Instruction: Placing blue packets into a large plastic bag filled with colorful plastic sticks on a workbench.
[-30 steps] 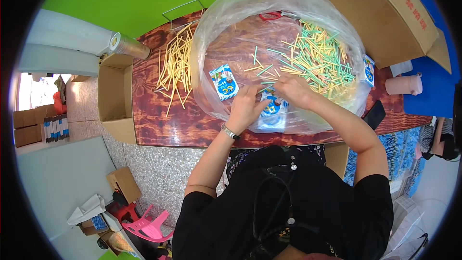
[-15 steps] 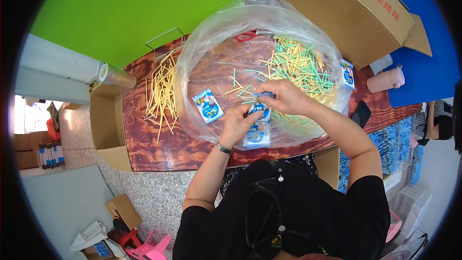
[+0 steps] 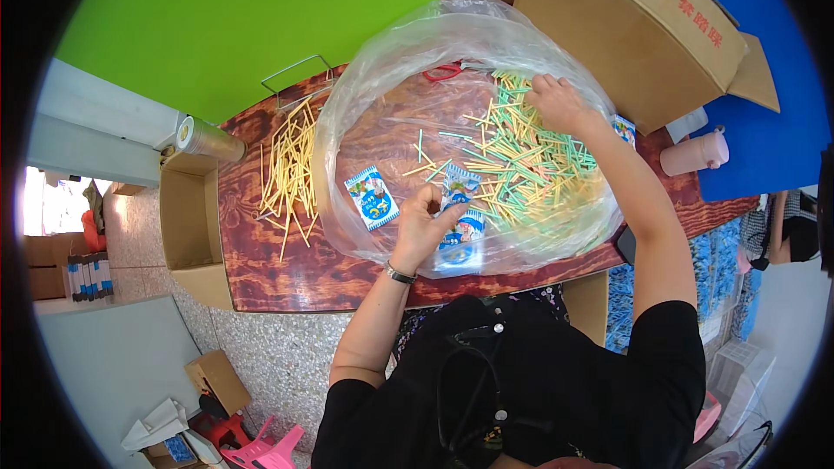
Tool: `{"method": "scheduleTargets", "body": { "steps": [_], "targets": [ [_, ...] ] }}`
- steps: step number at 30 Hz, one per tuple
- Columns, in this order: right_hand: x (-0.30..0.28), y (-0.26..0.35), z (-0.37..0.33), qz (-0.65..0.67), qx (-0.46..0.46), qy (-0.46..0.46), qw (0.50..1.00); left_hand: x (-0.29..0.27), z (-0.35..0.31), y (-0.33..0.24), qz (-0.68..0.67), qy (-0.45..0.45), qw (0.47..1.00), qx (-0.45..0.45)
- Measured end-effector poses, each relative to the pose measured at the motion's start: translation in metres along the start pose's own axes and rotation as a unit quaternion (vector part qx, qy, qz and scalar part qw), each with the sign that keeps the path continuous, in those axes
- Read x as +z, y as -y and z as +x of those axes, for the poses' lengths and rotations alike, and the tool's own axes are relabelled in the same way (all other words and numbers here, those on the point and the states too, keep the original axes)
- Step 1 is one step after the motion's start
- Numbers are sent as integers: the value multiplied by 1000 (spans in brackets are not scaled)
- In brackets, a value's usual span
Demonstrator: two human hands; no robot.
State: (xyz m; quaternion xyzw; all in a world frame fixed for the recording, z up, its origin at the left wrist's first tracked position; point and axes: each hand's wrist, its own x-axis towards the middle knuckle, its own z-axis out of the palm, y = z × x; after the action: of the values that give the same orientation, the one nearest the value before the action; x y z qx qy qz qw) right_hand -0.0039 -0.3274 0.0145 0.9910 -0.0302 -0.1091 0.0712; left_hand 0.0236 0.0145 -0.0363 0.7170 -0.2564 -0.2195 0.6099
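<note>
Between the thumb and fingers of my left hand [image 3: 419, 227] is a small blue-and-white printed packet [image 3: 460, 181], held upright over the clear plastic bag [image 3: 356, 104]. More blue-and-white packets [image 3: 460, 254] lie just below that hand, and a single packet [image 3: 372, 198] rests to its left. My right hand [image 3: 559, 106] reaches over the far part of a heap of thin yellow and green sticks [image 3: 530, 156]. Its fingers are bent and a little apart, touching the heap, with nothing visible in them. The bag spreads wide around the heap and packets.
A bundle of long yellow sticks [image 3: 293, 169] lies left of the bag on the wooden table [image 3: 269, 282]. Red-handled scissors [image 3: 443, 72] are at the back. Cardboard boxes [image 3: 625, 35] stand behind right, near a pink bottle [image 3: 695, 152]. A clear cylindrical container [image 3: 211, 138] is at far left.
My right hand has left the packet and moved right and away, onto the far side of the stick heap. My left hand keeps hold of the packet, almost in place.
</note>
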Motion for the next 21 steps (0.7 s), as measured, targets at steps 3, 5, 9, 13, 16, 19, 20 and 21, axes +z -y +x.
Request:
{"method": "scheduleTargets", "body": {
  "steps": [3, 5, 9, 13, 16, 19, 20, 21],
  "targets": [
    [3, -9, -7, 29, -4, -28, 999, -1, -1, -7, -43, -2, 999, -17],
    [12, -13, -3, 9, -19, -40, 999, 0, 0, -2, -35, 10, 999, 1],
    [26, -27, -5, -50, -70, -66, 994, 3, -1, -3, -35, 6, 999, 8],
    [17, -35, -14, -54, -45, -32, 997, -2, -5, -17, -57, 10, 998, 3],
    [-5, -31, -20, 76, 14, -27, 997, -5, -10, -19, -83, 12, 996, -6],
    [-13, -45, -20, 347, 21, 74, 935, -9, -8, -31, -84, 32, 996, -20],
    [-16, -42, -20, 389, 4, 78, 918, -11, -10, -35, -99, 43, 993, -54],
    [-18, -38, -18, 432, -14, 82, 898, -12, -10, -32, -100, 40, 993, -55]
  ]
}}
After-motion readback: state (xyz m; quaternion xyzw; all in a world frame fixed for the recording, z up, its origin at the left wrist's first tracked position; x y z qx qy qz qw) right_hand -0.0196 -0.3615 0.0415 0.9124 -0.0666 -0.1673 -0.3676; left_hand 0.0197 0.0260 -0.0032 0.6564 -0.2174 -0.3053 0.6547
